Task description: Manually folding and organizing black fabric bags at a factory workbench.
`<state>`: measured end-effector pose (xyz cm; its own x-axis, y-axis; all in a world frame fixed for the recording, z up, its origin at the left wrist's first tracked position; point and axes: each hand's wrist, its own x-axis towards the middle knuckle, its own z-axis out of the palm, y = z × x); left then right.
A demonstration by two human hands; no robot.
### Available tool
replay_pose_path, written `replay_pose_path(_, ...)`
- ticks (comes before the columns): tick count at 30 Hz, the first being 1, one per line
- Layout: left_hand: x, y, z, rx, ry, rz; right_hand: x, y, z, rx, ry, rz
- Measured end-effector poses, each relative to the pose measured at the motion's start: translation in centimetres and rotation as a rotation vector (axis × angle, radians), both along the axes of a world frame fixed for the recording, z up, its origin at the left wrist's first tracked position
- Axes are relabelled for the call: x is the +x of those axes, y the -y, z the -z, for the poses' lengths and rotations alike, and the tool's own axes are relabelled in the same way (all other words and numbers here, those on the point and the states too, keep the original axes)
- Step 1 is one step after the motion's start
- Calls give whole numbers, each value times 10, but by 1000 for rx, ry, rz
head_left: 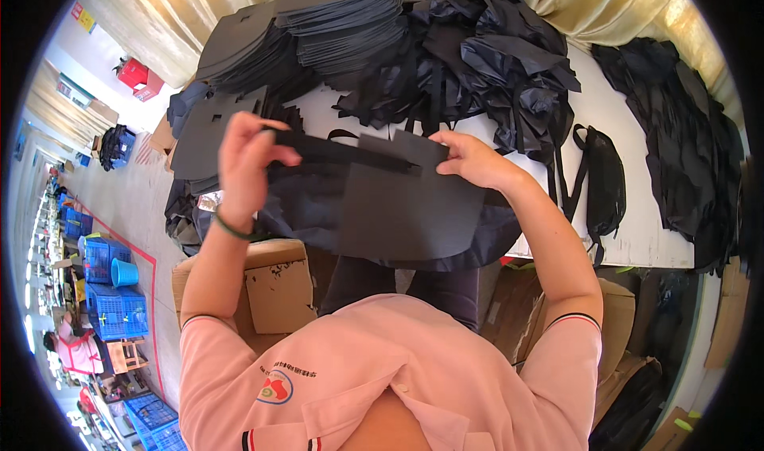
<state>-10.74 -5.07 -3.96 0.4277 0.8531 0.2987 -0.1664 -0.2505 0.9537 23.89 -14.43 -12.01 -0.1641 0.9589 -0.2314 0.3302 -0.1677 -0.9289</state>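
Note:
My right hand (471,160) pinches the upper right corner of a stiff dark grey board (414,208) with a notched top edge. The board lies over soft black fabric (306,188) that hangs past the table's front edge. Higher and to the left, my left hand (247,164) is slightly blurred, its fingers curled around the end of a black fabric strip (334,149). That strip stretches from the left hand toward the board's notch. Where the strip ends behind the board is hidden.
Tall stacks of dark boards (342,21) stand at the back left of the white table (637,188). Heaped black fabric (509,61) lies behind my hands. A small black bag (605,180) and more black pieces (676,124) are right. Cardboard boxes (278,288) flank my legs.

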Motion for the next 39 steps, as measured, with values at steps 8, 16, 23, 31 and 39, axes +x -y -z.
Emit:
replay_pose_path(8,-165,-65,14,-148,-30,-282,45,34,44,-56,443,50)
replay_pose_path(16,47,-29,7,446,-752,272,16,59,1,-2,494,70)
replay_pose_path(23,182,-25,84,-72,-816,1122,-10,62,-16,182,562,61)
replay_pose_path(31,193,-18,88,-201,-822,1136,-10,74,-11,313,646,143)
replay_pose_path(39,192,-17,92,-333,-800,1232,-18,79,-3,380,697,179)
